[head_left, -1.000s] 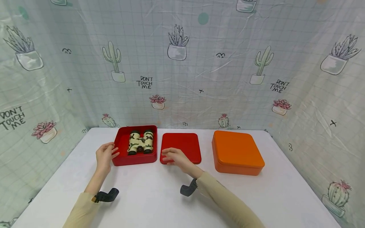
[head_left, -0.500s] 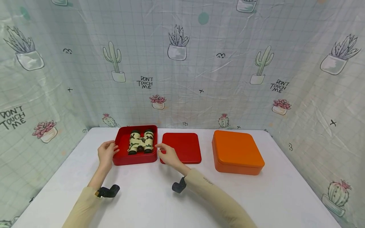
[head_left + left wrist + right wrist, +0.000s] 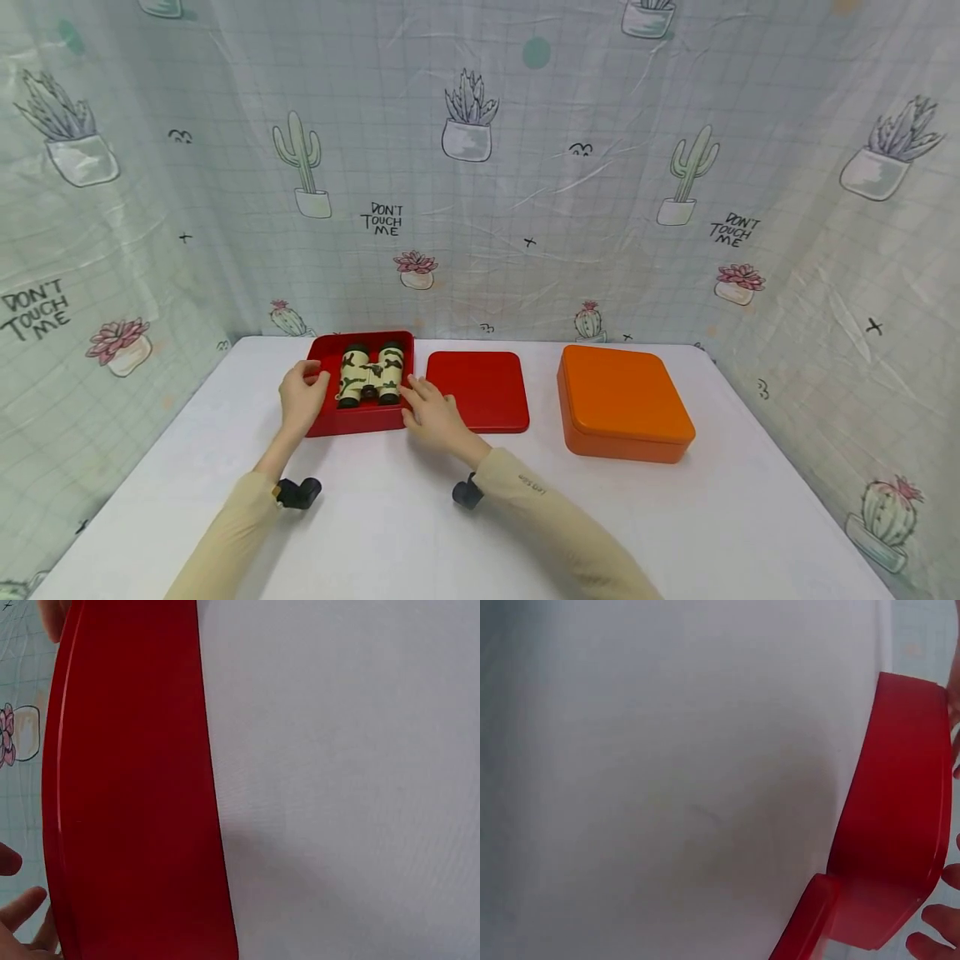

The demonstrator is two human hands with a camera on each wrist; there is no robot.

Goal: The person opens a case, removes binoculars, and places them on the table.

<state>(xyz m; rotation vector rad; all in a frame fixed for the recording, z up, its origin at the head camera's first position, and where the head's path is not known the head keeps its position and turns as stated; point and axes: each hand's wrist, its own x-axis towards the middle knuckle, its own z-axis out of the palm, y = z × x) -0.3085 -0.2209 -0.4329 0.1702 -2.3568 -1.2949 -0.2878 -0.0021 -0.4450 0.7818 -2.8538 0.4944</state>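
Note:
Camouflage-patterned binoculars (image 3: 371,372) lie in an uncovered red box (image 3: 360,423) at the back left of the table. My left hand (image 3: 302,402) hovers over the box's left side, thumb and fingers apart and bent toward the binoculars, holding nothing. On the other side, my right hand (image 3: 437,417) is at the box's right front corner, its spread fingers close to the binoculars; contact cannot be told. In the left wrist view the box's front wall (image 3: 135,780) hides the binoculars. Fingertips (image 3: 937,919) show beside the box's rim in the right wrist view.
A flat red lid (image 3: 491,387) lies right of the red box, partly behind my right hand. Farther right stands a closed orange box (image 3: 626,396). A cactus-print curtain (image 3: 525,167) encloses the white table (image 3: 390,525) at the back and sides.
My left hand has moved right, from outside the box's left wall to over its inside. My right hand has moved left from above the lid to the box's right corner.

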